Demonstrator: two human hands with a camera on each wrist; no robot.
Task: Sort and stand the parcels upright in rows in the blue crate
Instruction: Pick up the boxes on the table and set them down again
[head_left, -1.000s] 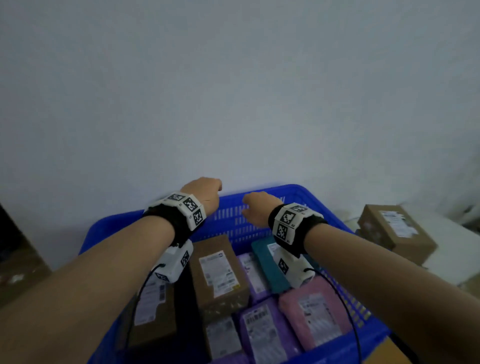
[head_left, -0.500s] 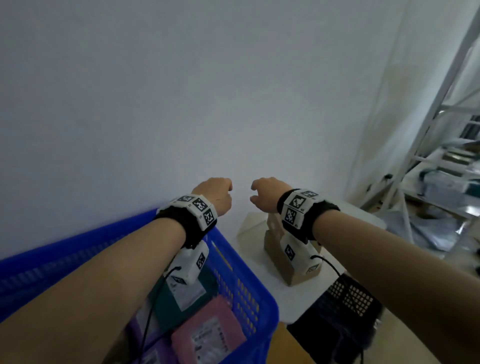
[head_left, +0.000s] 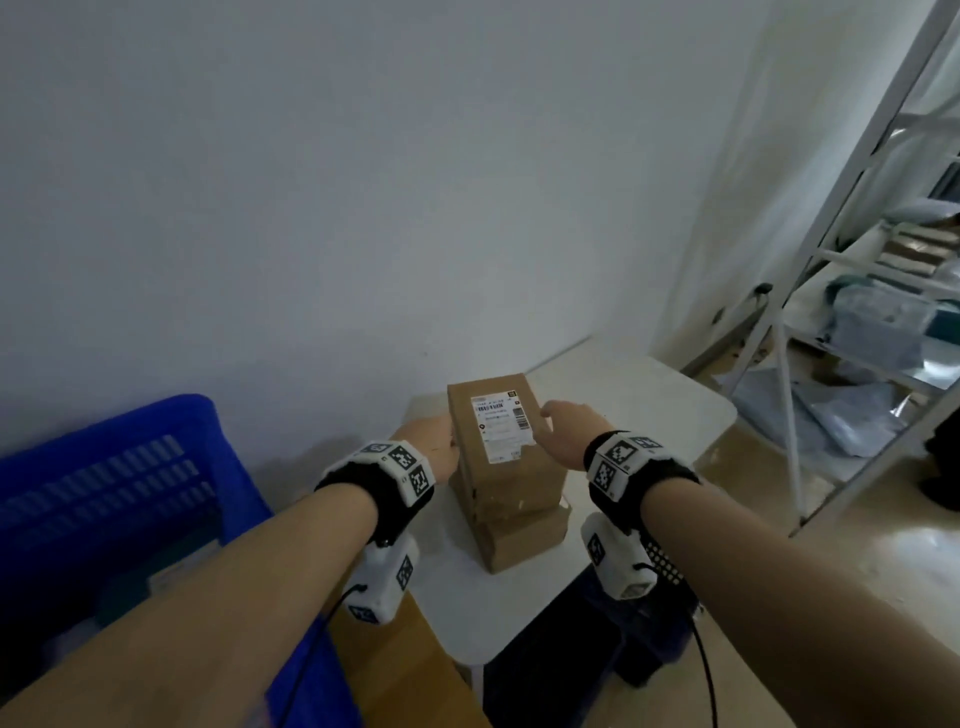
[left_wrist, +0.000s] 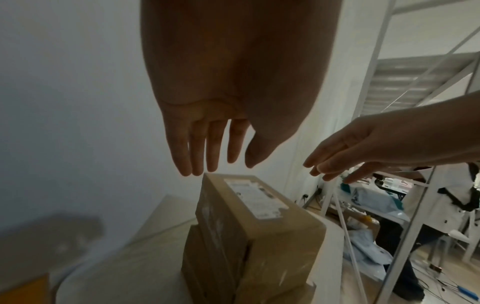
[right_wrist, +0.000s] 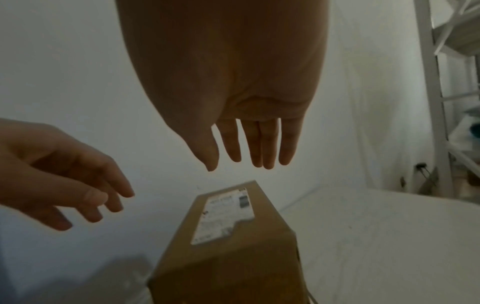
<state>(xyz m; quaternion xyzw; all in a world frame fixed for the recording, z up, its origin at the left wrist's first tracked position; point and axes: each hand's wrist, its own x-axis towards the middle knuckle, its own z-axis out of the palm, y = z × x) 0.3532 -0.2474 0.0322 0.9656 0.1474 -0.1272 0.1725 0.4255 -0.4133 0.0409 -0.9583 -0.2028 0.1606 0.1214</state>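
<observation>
On worktop (head_left: 649, 410) | top box (head_left: 501, 441) long axis 12–6 | left hand (head_left: 428, 449) at 9, right hand (head_left: 569, 434) at 3, equally near | fingers (left_wrist: 207, 148) apart, clamping nothing

Shipping label (head_left: 503, 427) on top cardboard box (head_left: 511, 473): print illegible

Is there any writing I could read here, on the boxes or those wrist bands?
Label on the top box: a barcode and printed lines, too small and blurred to read.
Wrist bands: black-and-white square code patterns, no words.
Nothing else bears readable text.
</observation>
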